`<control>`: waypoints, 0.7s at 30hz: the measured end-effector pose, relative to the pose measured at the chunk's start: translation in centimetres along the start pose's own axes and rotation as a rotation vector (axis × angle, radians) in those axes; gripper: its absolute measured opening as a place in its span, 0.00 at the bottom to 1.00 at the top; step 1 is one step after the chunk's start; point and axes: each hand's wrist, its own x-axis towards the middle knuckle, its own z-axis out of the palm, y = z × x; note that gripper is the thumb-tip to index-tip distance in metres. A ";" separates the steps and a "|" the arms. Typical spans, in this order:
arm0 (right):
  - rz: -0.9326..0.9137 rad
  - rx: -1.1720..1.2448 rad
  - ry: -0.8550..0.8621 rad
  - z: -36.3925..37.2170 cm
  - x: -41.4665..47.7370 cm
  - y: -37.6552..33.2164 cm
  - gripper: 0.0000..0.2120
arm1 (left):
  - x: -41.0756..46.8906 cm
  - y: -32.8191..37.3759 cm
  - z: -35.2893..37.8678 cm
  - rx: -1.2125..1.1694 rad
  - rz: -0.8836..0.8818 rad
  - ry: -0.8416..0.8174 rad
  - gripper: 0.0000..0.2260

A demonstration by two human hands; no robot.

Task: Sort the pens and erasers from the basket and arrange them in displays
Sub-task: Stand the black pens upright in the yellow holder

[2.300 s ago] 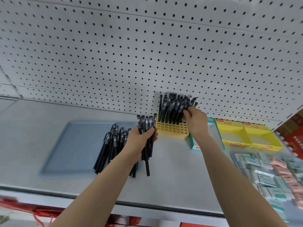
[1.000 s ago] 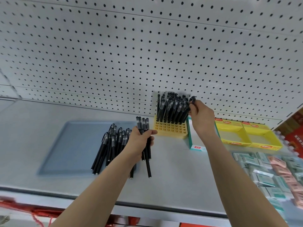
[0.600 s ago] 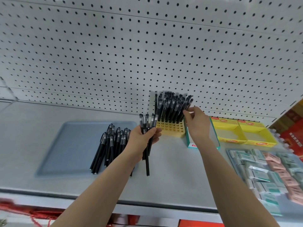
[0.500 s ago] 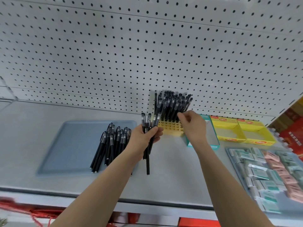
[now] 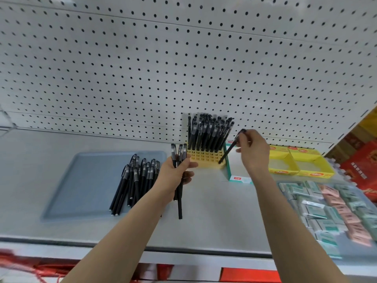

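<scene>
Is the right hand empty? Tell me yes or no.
No, the right hand pinches a pen, tip down at the yellow rack.

Both bare arms reach far, each grip holding pens.
The left grip (image 5: 175, 173) clasps a bundle of pens (image 5: 179, 153) upright, thumb across; the right grip (image 5: 254, 152), farther right, pinches a single pen (image 5: 228, 153) near its top, tilted.
</scene>
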 end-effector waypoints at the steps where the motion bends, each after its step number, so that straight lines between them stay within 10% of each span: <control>1: -0.012 -0.023 0.036 -0.3 0.5 0.2 0.07 | 0.0 0.1 0.0 0.024 0.001 0.018 0.08; 21: -0.103 -0.192 -0.088 2.7 3.3 1.7 0.08 | 0.6 0.4 -1.0 -0.091 -0.020 0.050 0.05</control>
